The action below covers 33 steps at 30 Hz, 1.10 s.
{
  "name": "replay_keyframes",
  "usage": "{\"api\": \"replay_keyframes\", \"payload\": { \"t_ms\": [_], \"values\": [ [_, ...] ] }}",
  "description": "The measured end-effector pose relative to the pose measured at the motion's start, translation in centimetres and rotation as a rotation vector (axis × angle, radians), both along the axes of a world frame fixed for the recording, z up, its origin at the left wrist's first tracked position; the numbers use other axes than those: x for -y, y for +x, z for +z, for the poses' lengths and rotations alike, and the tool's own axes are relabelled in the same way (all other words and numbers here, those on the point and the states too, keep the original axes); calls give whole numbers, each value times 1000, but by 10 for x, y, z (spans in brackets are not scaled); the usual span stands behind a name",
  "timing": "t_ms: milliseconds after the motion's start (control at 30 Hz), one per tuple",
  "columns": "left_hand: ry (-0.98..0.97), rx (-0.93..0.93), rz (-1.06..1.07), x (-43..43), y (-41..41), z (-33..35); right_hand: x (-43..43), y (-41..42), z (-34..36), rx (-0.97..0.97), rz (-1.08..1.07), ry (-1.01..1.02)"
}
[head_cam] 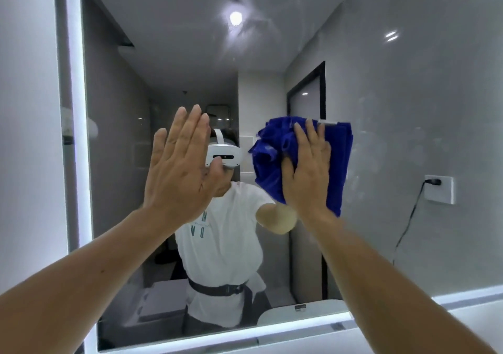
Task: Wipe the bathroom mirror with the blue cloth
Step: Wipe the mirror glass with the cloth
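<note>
A large wall mirror (408, 94) with a lit white border fills the view. My right hand (307, 168) lies flat on a bunched blue cloth (337, 160) and presses it against the glass near the middle. My left hand (179, 168) is raised beside it, fingers straight and together, palm toward the mirror, holding nothing. Whether the left palm touches the glass I cannot tell. Faint smears show on the glass to the right of the cloth.
The mirror's glowing frame (74, 108) runs down the left and along the bottom. A white wall lies left of it. The reflection shows a person in a white shirt, a wall socket (439, 188) with a black cable, a dark-framed door and a ceiling light.
</note>
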<state>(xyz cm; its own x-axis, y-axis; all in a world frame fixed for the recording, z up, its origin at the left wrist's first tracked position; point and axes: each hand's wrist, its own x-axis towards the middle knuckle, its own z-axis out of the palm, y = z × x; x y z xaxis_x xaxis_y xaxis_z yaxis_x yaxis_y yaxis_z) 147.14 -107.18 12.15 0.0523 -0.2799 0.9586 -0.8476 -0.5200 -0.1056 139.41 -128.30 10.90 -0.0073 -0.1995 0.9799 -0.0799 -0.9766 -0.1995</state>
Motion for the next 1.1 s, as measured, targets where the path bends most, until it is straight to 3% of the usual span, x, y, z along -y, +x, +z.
{"api": "replay_keyframes", "payload": {
  "t_ms": [100, 367, 500, 633, 767, 933, 1100],
  "values": [
    [-13, 37, 30, 11, -7, -2, -6, 5, -60, -76, -17, -83],
    [-32, 42, 63, 37, -35, -3, 3, -14, -213, -494, -152, -431],
    [-24, 71, 82, 44, -46, -6, 7, -17, -193, -443, -113, -503],
    [-29, 76, 95, 42, -46, -5, 11, -15, -94, -203, -86, -321],
    [-23, 84, 141, 41, -38, -4, 20, -11, -29, -128, -145, -316],
    [-28, 59, 94, 52, -34, -10, 6, 5, -74, -19, -76, -248],
    [-9, 81, 67, 53, -35, -15, -19, 18, -172, -226, -39, -311]
  ]
}}
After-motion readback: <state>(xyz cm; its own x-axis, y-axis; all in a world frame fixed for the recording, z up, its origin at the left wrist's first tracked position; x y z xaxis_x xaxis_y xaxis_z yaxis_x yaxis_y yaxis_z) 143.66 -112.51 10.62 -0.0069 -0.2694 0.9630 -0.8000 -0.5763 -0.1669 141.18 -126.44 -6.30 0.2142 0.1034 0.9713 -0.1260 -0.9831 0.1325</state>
